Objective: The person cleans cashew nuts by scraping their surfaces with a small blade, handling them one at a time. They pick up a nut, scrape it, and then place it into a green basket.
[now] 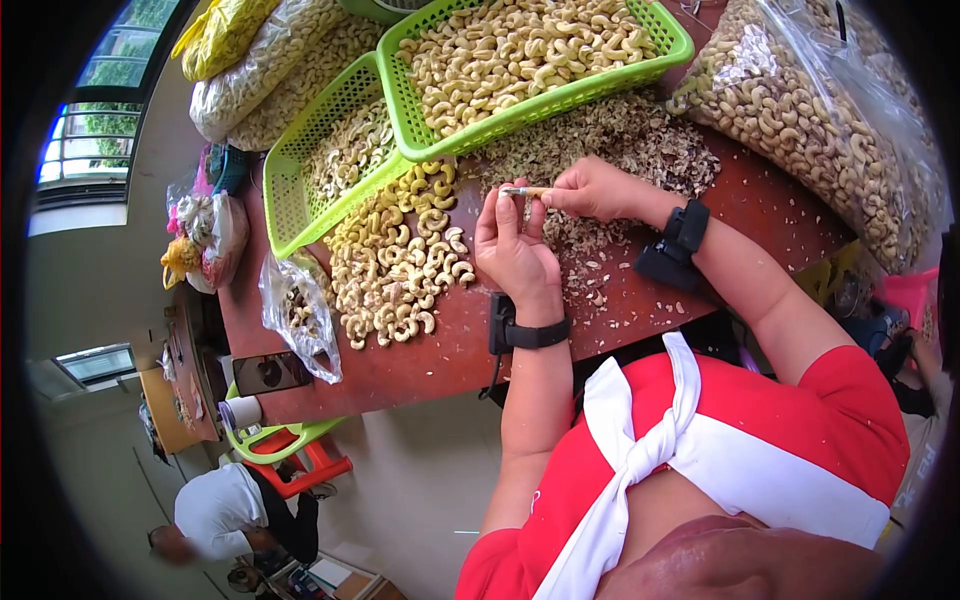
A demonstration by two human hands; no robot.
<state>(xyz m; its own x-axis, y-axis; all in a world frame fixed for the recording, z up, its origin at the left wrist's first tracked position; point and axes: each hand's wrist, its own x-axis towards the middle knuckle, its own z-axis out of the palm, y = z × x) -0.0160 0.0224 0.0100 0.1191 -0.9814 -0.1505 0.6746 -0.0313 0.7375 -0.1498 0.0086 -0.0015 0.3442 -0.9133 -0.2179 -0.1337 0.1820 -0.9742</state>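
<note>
Hiding between both hands' [515, 250] fingertips [565, 192], a small tool [524, 191] barely shows.

Both forearms reached forward from the near edge, bare below short red sleeves. Left hand [515, 250] was raised with palm facing back toward the wearer, fingers upright and curled at the tips, thumb and fingertips pinched together. Right hand [592, 188] came in from the right, wrist bent, fingers closed in a pinch just beside the left fingertips. Each wrist carried a black strapped band. The hands met at the fingertips.
</note>
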